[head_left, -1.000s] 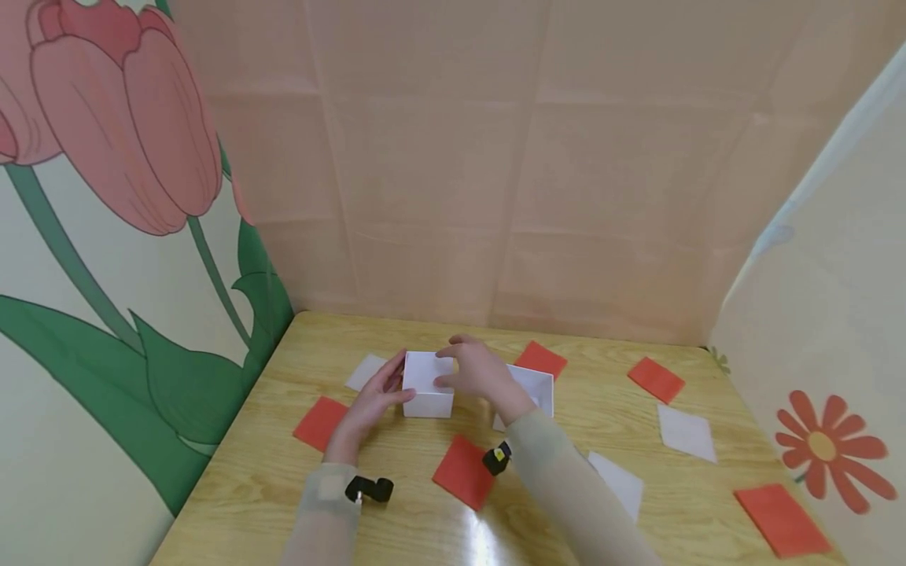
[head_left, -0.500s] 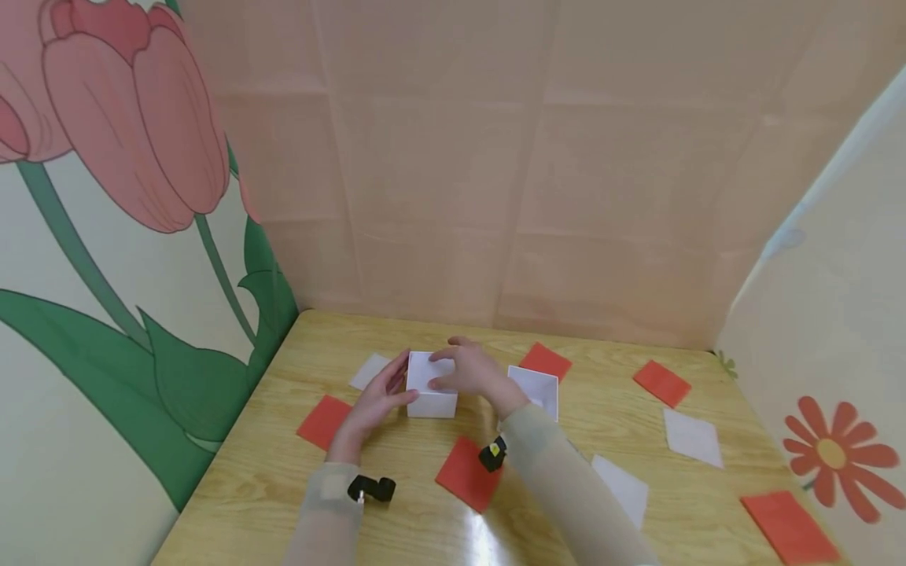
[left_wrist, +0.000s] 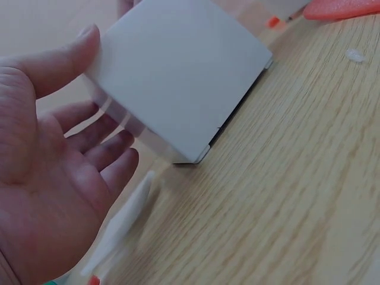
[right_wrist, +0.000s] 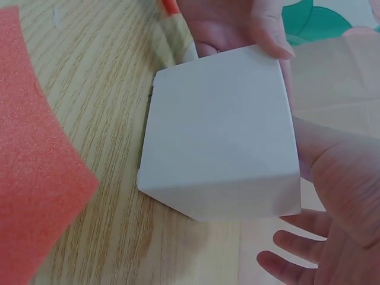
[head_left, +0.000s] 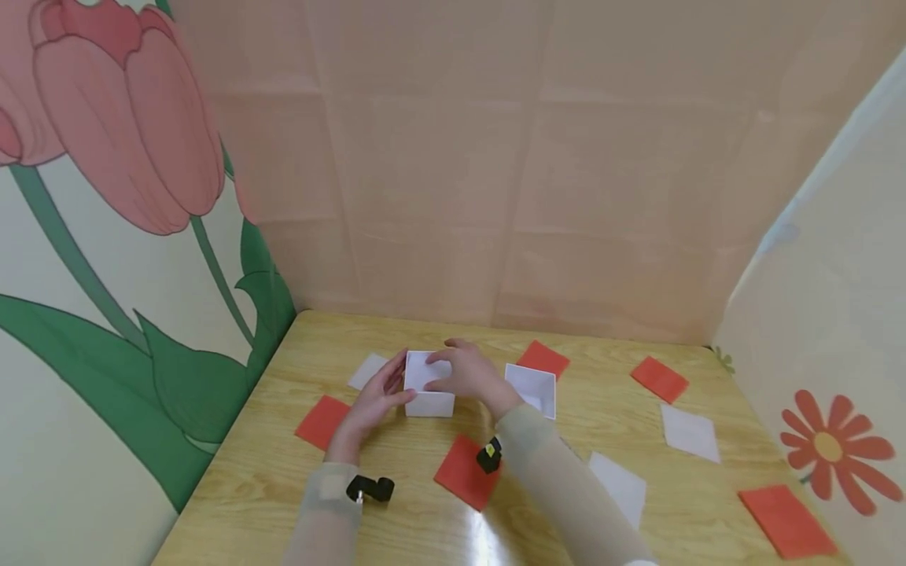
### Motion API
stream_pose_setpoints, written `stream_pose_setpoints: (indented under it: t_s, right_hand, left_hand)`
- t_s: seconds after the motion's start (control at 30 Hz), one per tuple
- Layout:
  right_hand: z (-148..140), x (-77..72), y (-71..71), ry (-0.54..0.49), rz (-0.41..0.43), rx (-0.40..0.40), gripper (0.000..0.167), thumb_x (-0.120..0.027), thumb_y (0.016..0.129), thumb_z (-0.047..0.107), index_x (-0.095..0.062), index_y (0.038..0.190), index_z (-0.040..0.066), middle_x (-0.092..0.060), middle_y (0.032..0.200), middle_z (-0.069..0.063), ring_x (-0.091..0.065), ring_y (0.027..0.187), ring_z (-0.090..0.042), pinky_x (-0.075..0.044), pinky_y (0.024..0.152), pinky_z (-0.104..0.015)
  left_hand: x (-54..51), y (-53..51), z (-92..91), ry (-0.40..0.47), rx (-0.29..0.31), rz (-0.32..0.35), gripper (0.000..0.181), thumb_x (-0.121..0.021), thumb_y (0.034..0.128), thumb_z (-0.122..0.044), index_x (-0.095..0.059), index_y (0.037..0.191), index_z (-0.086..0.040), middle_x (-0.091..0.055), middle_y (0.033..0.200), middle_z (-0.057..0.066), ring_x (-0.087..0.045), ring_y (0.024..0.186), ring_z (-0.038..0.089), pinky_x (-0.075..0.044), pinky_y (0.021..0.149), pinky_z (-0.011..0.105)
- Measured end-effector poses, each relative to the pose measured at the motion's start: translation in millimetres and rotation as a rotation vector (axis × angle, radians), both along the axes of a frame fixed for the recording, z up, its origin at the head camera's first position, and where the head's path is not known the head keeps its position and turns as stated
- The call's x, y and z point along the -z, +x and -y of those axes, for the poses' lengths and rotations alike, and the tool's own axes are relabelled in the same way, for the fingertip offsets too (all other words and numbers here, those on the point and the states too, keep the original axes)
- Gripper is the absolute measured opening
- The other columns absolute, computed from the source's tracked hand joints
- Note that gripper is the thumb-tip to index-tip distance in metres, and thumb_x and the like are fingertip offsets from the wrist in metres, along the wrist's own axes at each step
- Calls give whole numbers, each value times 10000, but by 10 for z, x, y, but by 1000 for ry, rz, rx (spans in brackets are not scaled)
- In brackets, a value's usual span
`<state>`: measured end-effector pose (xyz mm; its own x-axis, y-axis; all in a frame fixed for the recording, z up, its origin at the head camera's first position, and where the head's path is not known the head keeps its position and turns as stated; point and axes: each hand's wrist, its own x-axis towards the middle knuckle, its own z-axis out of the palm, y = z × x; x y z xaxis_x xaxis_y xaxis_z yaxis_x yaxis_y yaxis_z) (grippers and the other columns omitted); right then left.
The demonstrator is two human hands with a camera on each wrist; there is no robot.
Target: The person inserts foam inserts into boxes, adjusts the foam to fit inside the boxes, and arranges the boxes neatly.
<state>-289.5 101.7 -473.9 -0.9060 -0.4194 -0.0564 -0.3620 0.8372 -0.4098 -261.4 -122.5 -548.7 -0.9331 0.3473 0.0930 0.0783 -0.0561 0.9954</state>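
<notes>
A white box [head_left: 429, 405] stands on the table, held at its left side by my left hand [head_left: 371, 402]. The left thumb lies at the near top edge, with the other fingers along the side. In the left wrist view, the left hand [left_wrist: 65, 160] has its thumb at a corner of the box [left_wrist: 178, 77]. My right hand [head_left: 470, 373] is over the box's right part, its fingers spread and slightly bent. The right wrist view shows the right hand [right_wrist: 350, 190] beside the box [right_wrist: 219, 119], its thumb partly hidden behind the top edge.
A second white box [head_left: 534, 385], open at the top, stands right of the right hand. Several red squares, one nearby [head_left: 467, 473], and white squares [head_left: 690, 432] lie about the wooden table [head_left: 248, 487]. Hanging sheets surround its back and sides.
My right hand has shifted slightly left over the box, and more of the second box shows. The left hand keeps its hold; the head view has moved slightly.
</notes>
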Motion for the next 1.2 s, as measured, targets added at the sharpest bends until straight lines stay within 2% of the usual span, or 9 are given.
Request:
stream_pose_setpoints:
  t_s: [0.3, 0.53, 0.8, 1.03, 1.2]
  right_hand:
    - [62, 7, -56, 59, -45, -9, 463, -899, 859, 486, -799, 1265, 286, -493, 1606, -194, -449, 1463, -450, -430, 1153, -617]
    - [16, -26, -88, 76, 2, -9, 446, -908, 861, 415, -805, 1268, 262, -495, 1601, -175, -468, 1448, -423, -458, 1139, -580]
    - [-55, -151, -53, 107, 27, 31, 431, -927, 846, 365, -821, 1234, 212, -543, 1557, -171, -507, 1414, -399, -464, 1138, -565]
    - [-19, -113, -46, 173, 4, 29, 417, -922, 845, 388, -814, 1222, 247, -592, 1511, -119, -560, 1362, -357, -490, 1106, -559]
    - [26, -99, -81, 137, 13, 35, 395, -906, 868, 382, -812, 1229, 254, -561, 1552, -125, -531, 1398, -366, -461, 1136, -574]
  left_hand:
    - [2, -1, 26, 0, 5, -3, 860, -720, 999, 19, -221, 1699, -25, -222, 1757, 171, -204, 1616, 356, -200, 1289, 451]
    - [24, -15, 7, -3, 3, -27, 855, -708, 988, 70, -229, 1693, -10, -220, 1753, 192, -208, 1613, 363, -205, 1290, 454]
    - [17, -22, -4, -12, -7, -29, 856, -712, 989, 61, -229, 1692, -8, -215, 1757, 183, -211, 1615, 363, -206, 1291, 455]
    - [28, -33, 1, -28, -14, -31, 873, -738, 979, 38, -235, 1691, -9, -210, 1754, 196, -205, 1613, 378, -201, 1290, 475]
    - [37, -40, 12, -20, -19, -39, 865, -732, 977, 52, -235, 1684, 14, -217, 1748, 216, -205, 1609, 394, -196, 1288, 490]
